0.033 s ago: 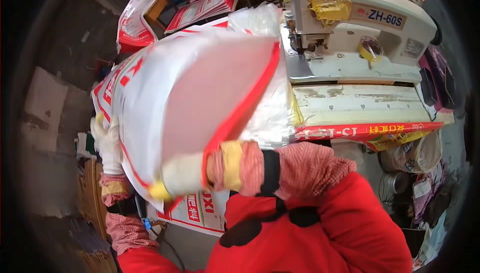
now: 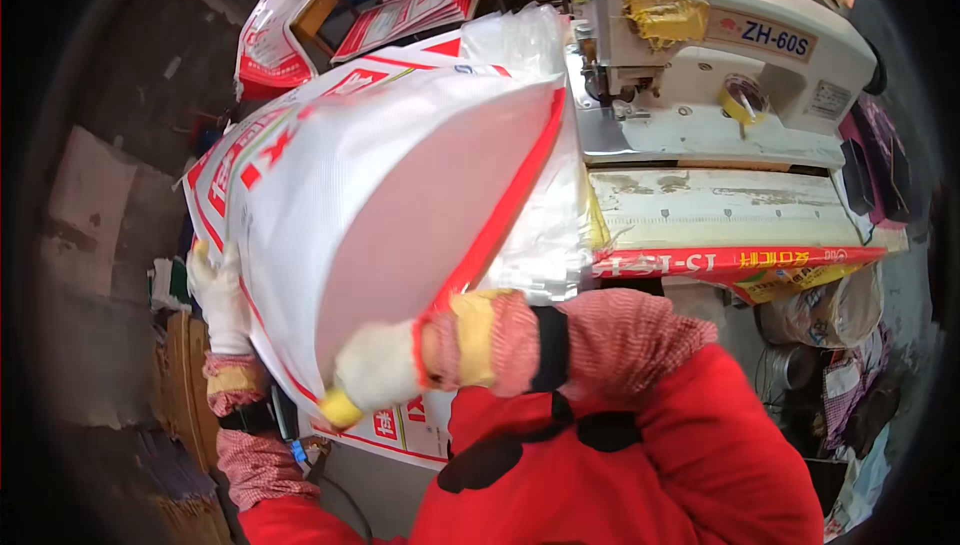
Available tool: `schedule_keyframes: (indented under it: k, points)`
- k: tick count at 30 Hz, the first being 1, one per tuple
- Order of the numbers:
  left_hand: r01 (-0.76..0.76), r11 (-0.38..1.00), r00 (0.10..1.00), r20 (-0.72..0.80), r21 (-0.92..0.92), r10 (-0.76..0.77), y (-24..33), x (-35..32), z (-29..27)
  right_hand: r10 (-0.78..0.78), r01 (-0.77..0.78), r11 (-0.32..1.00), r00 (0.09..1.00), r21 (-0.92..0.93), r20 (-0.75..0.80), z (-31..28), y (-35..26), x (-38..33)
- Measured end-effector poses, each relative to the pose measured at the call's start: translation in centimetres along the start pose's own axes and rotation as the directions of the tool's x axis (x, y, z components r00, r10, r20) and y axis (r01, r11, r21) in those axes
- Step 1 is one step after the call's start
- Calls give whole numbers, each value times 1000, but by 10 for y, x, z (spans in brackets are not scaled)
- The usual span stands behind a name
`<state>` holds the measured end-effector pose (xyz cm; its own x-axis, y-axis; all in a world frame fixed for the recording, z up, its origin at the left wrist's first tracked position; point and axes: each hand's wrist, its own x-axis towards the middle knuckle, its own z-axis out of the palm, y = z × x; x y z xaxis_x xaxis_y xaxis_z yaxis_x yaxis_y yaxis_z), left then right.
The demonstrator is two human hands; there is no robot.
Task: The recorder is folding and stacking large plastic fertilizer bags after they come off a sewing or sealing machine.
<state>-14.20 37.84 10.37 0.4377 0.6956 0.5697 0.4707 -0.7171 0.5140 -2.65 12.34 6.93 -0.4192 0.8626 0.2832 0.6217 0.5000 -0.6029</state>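
A large white woven sack (image 2: 290,195) with red print lies before me, its mouth bulging up and its pale inside showing. A red band runs along the rim. My right hand (image 2: 375,375), in a white glove with yellow fingertips, is closed at the near end of that mouth; some blur softens it, and the sack hides part of its grip. At the sack's left edge, my left hand (image 2: 220,295) rests in the same kind of glove, fingers stretched out and apart. Under the sack lies a stack of similar printed sacks and clear plastic liners (image 2: 540,205).
A pale sewing machine (image 2: 720,65) stands at the far right, with a tape roll (image 2: 743,100) on it. In front of it is a worn ruled ledge (image 2: 710,200). Folded red-and-white sacks (image 2: 410,10) lie at the back. A wrapped bucket (image 2: 835,310) stands on the right.
My right hand has shifted slightly right, and the sack's near rim has moved with it. My left hand has stayed almost in place at the left edge.
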Motion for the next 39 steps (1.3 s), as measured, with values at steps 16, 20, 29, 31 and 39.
schedule_keyframes:
  k: [16,20,29,31,39]
  points:
    - [299,928,836,529,-224,-141,-61,-257,-75,663,462,-116,696,879,-277,-64,164,-153]
    - [653,557,757,418,-513,-503,-78,-333,-104,853,365,-98,510,926,-111,-26,129,-50]
    - [730,196,587,454,-655,-671,-118,-412,-68,441,544,-413,821,731,-362,-14,79,17]
    - [729,166,593,492,-664,-638,-117,-409,-60,495,603,-312,763,735,-416,-8,85,6]
    - [618,-228,466,584,-752,-665,-141,-420,-6,651,406,-102,717,908,-248,-15,123,4]
